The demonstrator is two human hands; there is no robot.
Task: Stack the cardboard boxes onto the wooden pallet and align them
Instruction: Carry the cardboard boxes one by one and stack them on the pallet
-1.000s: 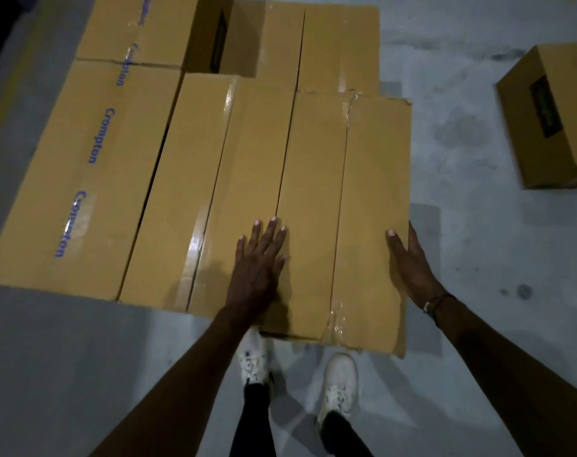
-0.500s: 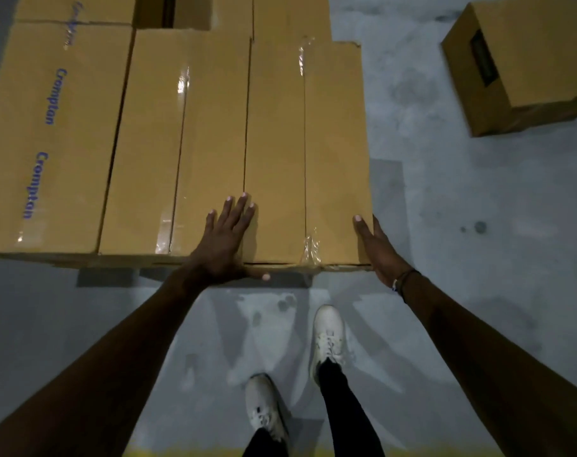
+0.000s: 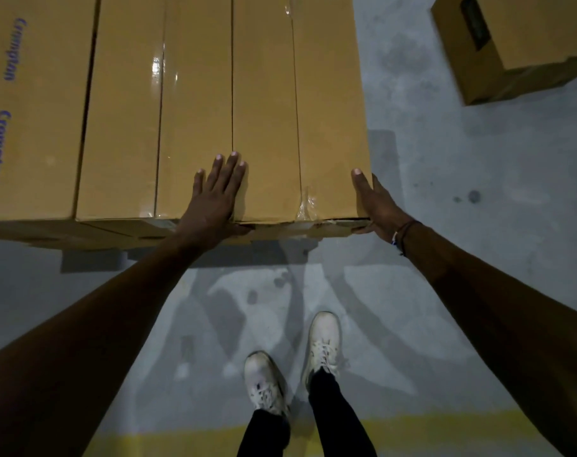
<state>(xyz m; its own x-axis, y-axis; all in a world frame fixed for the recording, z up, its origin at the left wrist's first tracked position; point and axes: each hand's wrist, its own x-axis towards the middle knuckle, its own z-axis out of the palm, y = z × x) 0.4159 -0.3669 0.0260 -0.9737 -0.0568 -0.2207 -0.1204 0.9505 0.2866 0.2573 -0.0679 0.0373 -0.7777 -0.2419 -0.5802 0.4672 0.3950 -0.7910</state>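
Observation:
Three cardboard boxes lie side by side on a stack. The left box bears blue "Crompton" print. The middle box and the right box have taped seams. My left hand presses flat on top near the front edge, across the gap between the middle and right boxes, its thumb over the front edge. My right hand lies against the right box's front right corner, thumb on top. A lower cardboard layer shows beneath. The pallet is hidden.
A separate cardboard box sits on the grey concrete floor at the upper right. My two white shoes stand a step back from the stack. A yellow floor line runs behind them.
The right box, which stuck out toward me, has slid away; its front edge now lines up with its neighbours. Both hands moved with it, and my feet stepped back.

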